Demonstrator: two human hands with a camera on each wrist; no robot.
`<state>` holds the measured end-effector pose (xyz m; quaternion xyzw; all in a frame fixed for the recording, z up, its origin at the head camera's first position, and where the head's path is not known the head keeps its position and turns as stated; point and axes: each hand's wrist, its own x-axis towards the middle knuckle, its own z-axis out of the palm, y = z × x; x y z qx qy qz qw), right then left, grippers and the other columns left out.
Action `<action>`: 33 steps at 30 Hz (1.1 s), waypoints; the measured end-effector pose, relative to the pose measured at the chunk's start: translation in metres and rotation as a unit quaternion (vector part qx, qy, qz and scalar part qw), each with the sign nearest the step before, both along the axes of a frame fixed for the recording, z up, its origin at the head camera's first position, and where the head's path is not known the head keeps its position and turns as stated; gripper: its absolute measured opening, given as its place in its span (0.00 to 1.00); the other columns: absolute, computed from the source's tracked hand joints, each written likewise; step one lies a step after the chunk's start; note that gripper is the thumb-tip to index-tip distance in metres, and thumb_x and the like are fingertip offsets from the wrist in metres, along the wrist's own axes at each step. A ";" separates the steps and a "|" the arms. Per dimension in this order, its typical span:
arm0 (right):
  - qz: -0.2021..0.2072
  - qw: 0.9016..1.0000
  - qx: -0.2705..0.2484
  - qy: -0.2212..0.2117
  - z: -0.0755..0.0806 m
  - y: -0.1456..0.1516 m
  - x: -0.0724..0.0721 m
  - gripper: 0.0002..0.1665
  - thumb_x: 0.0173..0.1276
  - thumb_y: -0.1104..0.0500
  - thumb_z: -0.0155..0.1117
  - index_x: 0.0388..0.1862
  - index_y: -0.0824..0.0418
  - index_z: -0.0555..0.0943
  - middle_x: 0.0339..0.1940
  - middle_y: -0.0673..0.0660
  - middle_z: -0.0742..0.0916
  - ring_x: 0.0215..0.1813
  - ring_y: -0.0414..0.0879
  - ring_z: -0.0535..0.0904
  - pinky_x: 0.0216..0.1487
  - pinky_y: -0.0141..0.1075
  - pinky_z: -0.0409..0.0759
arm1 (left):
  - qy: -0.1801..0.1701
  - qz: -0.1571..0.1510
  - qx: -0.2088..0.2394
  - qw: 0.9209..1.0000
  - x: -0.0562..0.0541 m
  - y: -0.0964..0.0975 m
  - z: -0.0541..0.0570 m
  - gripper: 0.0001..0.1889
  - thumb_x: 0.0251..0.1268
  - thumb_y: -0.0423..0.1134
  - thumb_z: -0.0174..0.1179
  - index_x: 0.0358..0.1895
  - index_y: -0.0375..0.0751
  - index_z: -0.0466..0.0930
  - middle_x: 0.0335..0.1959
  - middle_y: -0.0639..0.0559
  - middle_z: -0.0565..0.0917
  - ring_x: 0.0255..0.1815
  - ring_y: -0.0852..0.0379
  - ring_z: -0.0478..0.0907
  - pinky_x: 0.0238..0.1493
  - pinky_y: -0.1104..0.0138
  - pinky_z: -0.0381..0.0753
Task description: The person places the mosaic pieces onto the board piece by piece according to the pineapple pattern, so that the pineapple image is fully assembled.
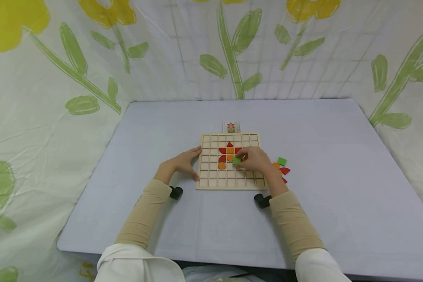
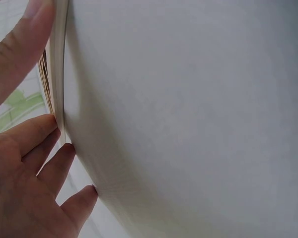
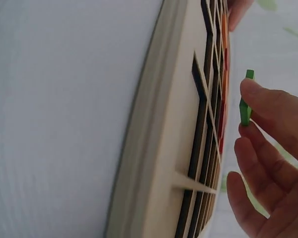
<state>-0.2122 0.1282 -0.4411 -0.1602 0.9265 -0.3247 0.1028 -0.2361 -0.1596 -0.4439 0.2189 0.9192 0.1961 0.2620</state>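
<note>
A wooden grid board [image 1: 211,174] lies on the table. My left hand [image 1: 181,161] steadies its left edge, thumb and fingertips touching the rim [image 2: 59,64]. Between thumb and fingers, my right hand [image 1: 256,159] pinches a green square tile [image 1: 236,160] over the middle of the board; in the right wrist view the tile [image 3: 245,111] is raised above the grid. Set in the cells are a red triangle [image 1: 230,144], an orange square [image 1: 230,150], orange circles [image 1: 221,166] and red rounded tiles [image 1: 222,158]. My right hand hides some cells.
A small card [image 1: 231,127] with a gridded picture lies just beyond the board. Loose tiles lie right of it, among them a green square [image 1: 282,161] and a red rounded tile [image 1: 285,170]. The table [image 1: 338,164] has a pale cover; a flower-patterned sheet [image 1: 169,70] hangs behind.
</note>
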 end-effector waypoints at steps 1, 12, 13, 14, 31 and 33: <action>0.003 1.000 0.001 -0.002 0.000 -0.002 0.000 0.18 0.57 0.57 0.75 0.45 0.63 0.86 0.39 0.55 0.87 0.41 0.49 0.80 0.45 0.43 0.80 | 0.000 0.000 0.001 1.000 0.000 0.000 0.000 0.61 0.44 0.44 0.78 0.77 0.32 0.44 0.79 0.43 0.43 0.79 0.44 0.39 0.76 0.53 0.45; 0.029 0.999 0.033 -0.024 -0.002 -0.017 -0.002 0.17 0.57 0.58 0.75 0.45 0.61 0.86 0.39 0.54 0.87 0.44 0.48 0.80 0.50 0.43 0.79 | 0.002 -0.003 0.000 1.000 0.000 -0.001 0.000 0.61 0.44 0.44 0.78 0.77 0.32 0.44 0.79 0.43 0.43 0.79 0.45 0.40 0.76 0.54 0.46; 0.030 0.999 0.034 -0.023 -0.002 -0.018 -0.003 0.17 0.57 0.58 0.75 0.45 0.61 0.86 0.40 0.54 0.87 0.44 0.48 0.80 0.50 0.42 0.79 | 0.003 -0.003 0.000 1.000 0.000 -0.001 0.000 0.61 0.43 0.44 0.78 0.77 0.32 0.44 0.79 0.43 0.43 0.79 0.45 0.40 0.76 0.54 0.46; 0.031 0.999 0.035 -0.023 -0.002 -0.018 -0.003 0.17 0.57 0.58 0.75 0.45 0.61 0.86 0.40 0.53 0.87 0.44 0.48 0.80 0.50 0.42 0.79 | 0.003 -0.003 0.000 1.000 0.000 -0.001 0.000 0.61 0.43 0.44 0.78 0.77 0.32 0.44 0.79 0.43 0.43 0.79 0.45 0.40 0.76 0.54 0.46; 0.037 0.998 0.040 -0.017 -0.004 -0.022 -0.002 0.17 0.57 0.59 0.75 0.46 0.61 0.86 0.43 0.54 0.88 0.46 0.48 0.80 0.51 0.43 0.79 | -0.001 -0.002 -0.002 1.000 -0.001 -0.001 0.000 0.61 0.43 0.44 0.78 0.77 0.33 0.44 0.80 0.44 0.43 0.79 0.45 0.39 0.76 0.54 0.46; 0.037 0.998 0.042 -0.018 -0.003 -0.023 -0.002 0.17 0.57 0.58 0.75 0.46 0.61 0.86 0.43 0.54 0.87 0.46 0.48 0.79 0.51 0.43 0.79 | -0.001 -0.001 -0.002 1.000 0.000 -0.001 0.000 0.61 0.44 0.44 0.78 0.77 0.33 0.44 0.80 0.44 0.43 0.79 0.45 0.39 0.76 0.54 0.46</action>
